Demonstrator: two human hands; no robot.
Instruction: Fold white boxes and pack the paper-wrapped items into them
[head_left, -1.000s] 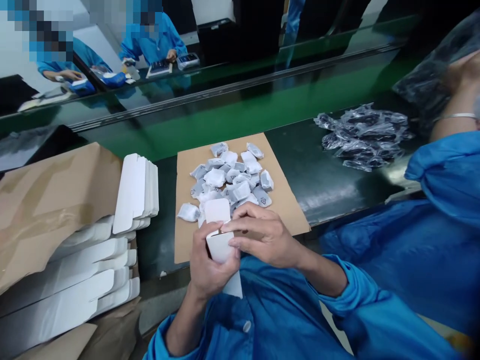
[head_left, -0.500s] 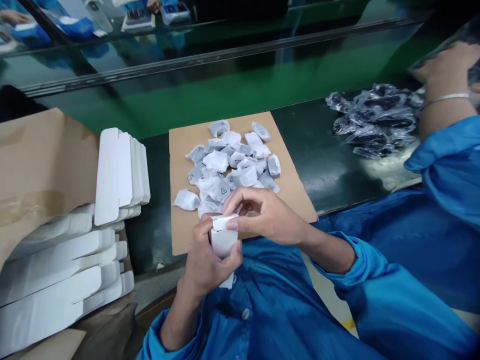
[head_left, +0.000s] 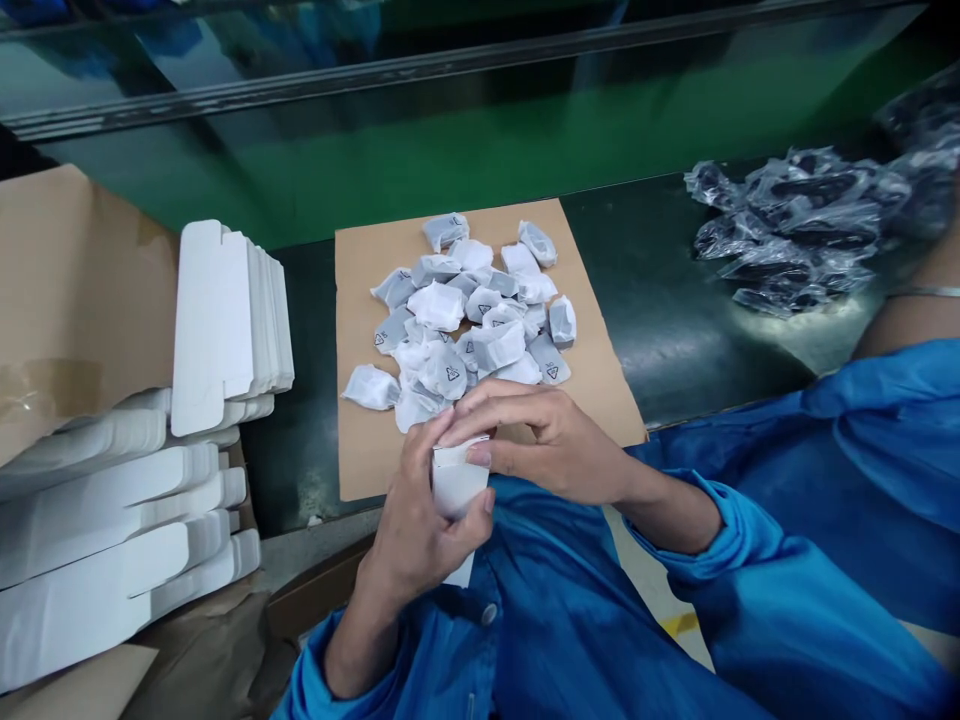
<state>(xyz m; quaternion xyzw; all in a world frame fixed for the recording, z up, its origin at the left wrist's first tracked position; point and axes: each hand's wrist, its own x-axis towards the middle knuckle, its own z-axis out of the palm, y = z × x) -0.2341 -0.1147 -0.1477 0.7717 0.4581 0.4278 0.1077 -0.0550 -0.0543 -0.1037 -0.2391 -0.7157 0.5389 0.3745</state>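
A small white carton (head_left: 459,486) stands roughly upright in front of my body, over the near edge of the cardboard sheet. My left hand (head_left: 421,510) is wrapped around its sides, thumb at the front. At the carton's top, my right hand (head_left: 541,440) pinches the end flap between thumb and fingers. Just beyond both hands, a heap of small items in white translucent wrapping (head_left: 457,330) lies on the brown cardboard sheet (head_left: 367,455); some bear a printed triangle mark. What the carton holds inside is hidden.
Flattened white cartons (head_left: 217,320) are stacked on the left, with more (head_left: 90,540) inside an open brown box (head_left: 82,290). Black items in clear plastic bags (head_left: 810,225) lie on the dark green bench to the right. A co-worker's blue sleeve (head_left: 892,400) is close on that side.
The carton's top flap has been pressed further down by my right fingers. The view has shifted slightly, and the co-worker's hand at the right has left the picture.
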